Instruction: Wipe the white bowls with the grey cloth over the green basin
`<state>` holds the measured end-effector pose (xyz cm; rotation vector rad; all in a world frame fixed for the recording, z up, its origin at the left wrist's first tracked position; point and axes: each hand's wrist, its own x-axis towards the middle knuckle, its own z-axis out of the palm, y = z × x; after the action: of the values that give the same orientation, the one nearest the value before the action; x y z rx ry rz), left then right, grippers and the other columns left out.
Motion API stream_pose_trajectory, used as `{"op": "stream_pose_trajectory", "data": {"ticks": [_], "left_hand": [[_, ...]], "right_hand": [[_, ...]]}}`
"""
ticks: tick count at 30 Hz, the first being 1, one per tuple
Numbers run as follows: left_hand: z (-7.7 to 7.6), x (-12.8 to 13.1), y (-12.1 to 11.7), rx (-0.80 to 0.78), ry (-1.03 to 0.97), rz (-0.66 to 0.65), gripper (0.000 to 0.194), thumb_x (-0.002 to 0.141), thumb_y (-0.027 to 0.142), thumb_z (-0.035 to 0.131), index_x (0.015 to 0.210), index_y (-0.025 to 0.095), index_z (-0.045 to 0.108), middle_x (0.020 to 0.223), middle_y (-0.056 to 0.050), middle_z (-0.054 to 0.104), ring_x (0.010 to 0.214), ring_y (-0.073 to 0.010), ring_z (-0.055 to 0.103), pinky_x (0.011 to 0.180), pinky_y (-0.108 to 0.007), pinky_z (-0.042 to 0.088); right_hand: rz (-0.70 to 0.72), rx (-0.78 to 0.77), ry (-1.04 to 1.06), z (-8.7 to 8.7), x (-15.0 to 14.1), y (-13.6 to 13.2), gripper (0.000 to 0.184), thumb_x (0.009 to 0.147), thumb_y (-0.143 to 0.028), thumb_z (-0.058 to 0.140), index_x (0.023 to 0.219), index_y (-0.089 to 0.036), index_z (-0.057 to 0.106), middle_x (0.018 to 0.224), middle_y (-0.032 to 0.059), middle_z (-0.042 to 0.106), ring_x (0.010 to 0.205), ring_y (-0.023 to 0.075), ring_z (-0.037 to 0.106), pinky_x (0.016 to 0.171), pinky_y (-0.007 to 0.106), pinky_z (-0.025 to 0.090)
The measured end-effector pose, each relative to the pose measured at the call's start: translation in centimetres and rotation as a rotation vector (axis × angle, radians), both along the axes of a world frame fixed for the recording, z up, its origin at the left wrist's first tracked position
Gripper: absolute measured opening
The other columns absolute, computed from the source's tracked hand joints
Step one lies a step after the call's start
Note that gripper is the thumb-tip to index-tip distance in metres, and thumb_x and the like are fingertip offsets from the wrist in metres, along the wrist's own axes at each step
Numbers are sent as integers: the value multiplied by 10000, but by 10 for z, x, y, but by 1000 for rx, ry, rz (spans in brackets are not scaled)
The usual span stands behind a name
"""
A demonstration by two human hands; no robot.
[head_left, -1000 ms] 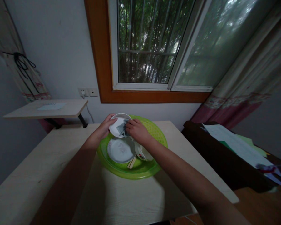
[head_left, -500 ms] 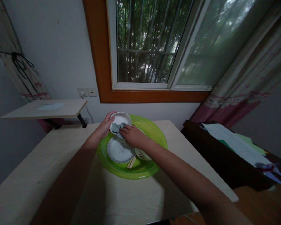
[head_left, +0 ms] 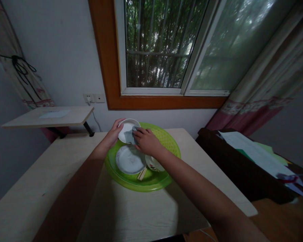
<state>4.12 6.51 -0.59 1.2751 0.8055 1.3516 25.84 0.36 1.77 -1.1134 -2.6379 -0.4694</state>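
Note:
My left hand [head_left: 114,133] grips the left rim of a white bowl [head_left: 126,127], thumb on the inside, and holds it tilted toward me above a green basin [head_left: 116,179]. Bunched in the fingers of my right hand [head_left: 145,139] is a grey-blue cloth [head_left: 129,137], pressed to the inner right side of the bowl. Below them in the basin lies a white plate [head_left: 130,160] with a faint pattern. Beside it rests a bowl with red marks [head_left: 153,164], partly covered by my right forearm. Pale chopsticks [head_left: 141,174] lie at the plate's lower right.
The basin stands on a light wooden table [head_left: 141,215]. A small raised shelf [head_left: 50,116] with a sheet of paper is at the left, near a wall socket [head_left: 94,98]. On the right, papers [head_left: 252,156] lie on a dark piece of furniture [head_left: 232,168]. A window is ahead.
My right hand first swept the cloth leftward across the bowl, then came back to its right side. The bowl has risen slightly in view, still in my left hand.

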Motion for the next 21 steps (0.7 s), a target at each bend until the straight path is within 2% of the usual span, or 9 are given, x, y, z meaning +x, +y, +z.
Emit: {"op": "stream_pose_trajectory", "data": {"ticks": [4, 7, 9, 11, 16, 18, 21], "left_hand": [[0, 1, 0, -8, -15, 12, 574, 886, 486, 717, 1377, 261, 526, 1184, -72, 656, 931, -203, 640, 789, -298, 520], [0, 0, 0, -1, -19, 16, 571, 892, 480, 711, 1385, 259, 526, 1190, -73, 658, 924, -199, 642, 777, -292, 521], [-1, -1, 0, 1, -8, 18, 555, 903, 466, 703, 1386, 255, 533, 1166, -69, 658, 887, -187, 634, 738, -277, 511], [-1, -1, 0, -3, 16, 16, 537, 914, 457, 691, 1385, 248, 541, 1135, -66, 658, 848, -180, 621, 697, -266, 495], [2, -2, -3, 25, 71, 42, 521, 921, 473, 668, 1372, 242, 550, 1220, -79, 646, 946, -202, 619, 785, -286, 501], [2, -2, -4, 41, 84, 59, 518, 911, 478, 677, 1355, 242, 555, 1261, -82, 635, 986, -209, 613, 822, -294, 498], [3, -2, -4, 34, 77, 52, 528, 897, 484, 691, 1348, 248, 554, 1234, -80, 637, 967, -210, 609, 802, -293, 494]], "right_hand": [[-58, 76, 5, -2, -1, -1, 340, 1025, -218, 564, 1314, -91, 692, 1573, 196, 539, 1496, 366, 384, 1136, 551, 399], [-37, 68, -11, -5, -3, -2, 334, 1034, -184, 515, 1297, -81, 693, 1525, 199, 583, 1484, 369, 396, 1106, 543, 425], [7, -6, -14, -6, -4, -2, 332, 1006, -215, 576, 1288, -87, 698, 1451, 192, 644, 1431, 362, 457, 1075, 520, 454], [81, -107, 1, -7, -5, -1, 411, 957, -274, 665, 1327, -96, 685, 1421, 173, 674, 1370, 343, 521, 1074, 492, 470], [309, -244, 57, -12, -6, 5, 657, 957, -345, 693, 1537, -85, 526, 1542, 180, 590, 1414, 282, 534, 1172, 435, 416], [337, -252, 74, -13, -7, 6, 657, 998, -410, 655, 1557, -99, 505, 1562, 178, 570, 1439, 278, 521, 1179, 435, 408], [289, -224, 86, -12, -7, 6, 532, 1076, -482, 530, 1466, -131, 610, 1463, 148, 664, 1365, 264, 589, 1149, 418, 430]]}}
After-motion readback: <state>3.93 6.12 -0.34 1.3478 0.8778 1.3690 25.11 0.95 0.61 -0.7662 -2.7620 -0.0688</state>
